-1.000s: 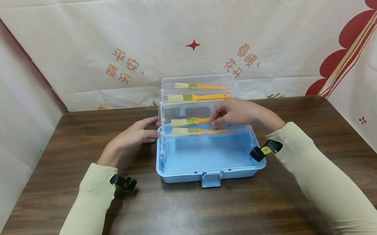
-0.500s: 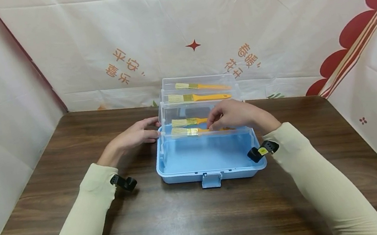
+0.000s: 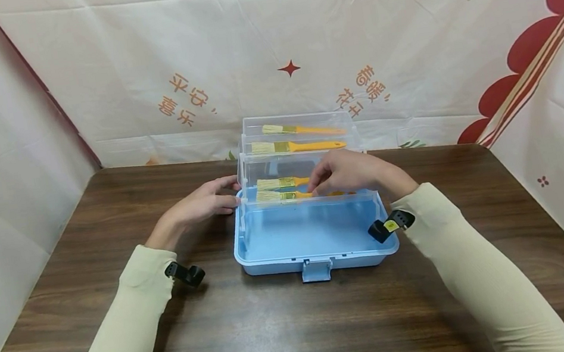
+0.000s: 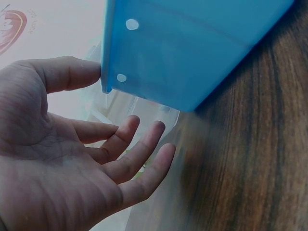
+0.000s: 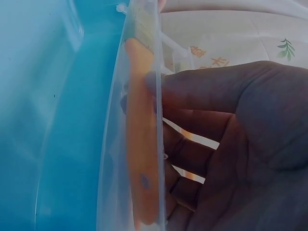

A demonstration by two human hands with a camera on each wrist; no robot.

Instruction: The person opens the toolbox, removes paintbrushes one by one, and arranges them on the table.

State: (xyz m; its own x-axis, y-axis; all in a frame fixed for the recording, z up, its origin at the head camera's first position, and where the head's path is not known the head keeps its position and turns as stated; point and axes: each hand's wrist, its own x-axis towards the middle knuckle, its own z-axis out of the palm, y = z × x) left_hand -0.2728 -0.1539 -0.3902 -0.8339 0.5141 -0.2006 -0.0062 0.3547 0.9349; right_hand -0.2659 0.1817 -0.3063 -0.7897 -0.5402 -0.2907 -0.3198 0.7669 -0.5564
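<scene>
A light-blue tool box (image 3: 311, 229) stands open on the table, its clear trays (image 5: 108, 183) raised at the back. My right hand (image 3: 353, 171) pinches the yellow-orange handle of the front paintbrush (image 3: 270, 196) in the lower tray; in the right wrist view the thumb lies on this handle (image 5: 141, 115) inside the clear wall. Just behind it lies a second paintbrush (image 3: 269, 184), its handle end hidden by the hand. At the box's left side is my left hand (image 3: 200, 203), thumb touching the blue rim (image 4: 105, 72), the other fingers loosely bent and holding nothing.
Two more paintbrushes, a wide one (image 3: 305, 145) and a narrower one (image 3: 302, 129), lie in the upper trays. A latch (image 3: 316, 270) hangs down at the box's front. Behind the brown wooden table (image 3: 262, 341) hangs a printed cloth (image 3: 241, 37).
My right hand has shifted slightly left along the front paintbrush's handle, and the brush itself has barely moved. The left hand and the box stay where they were.
</scene>
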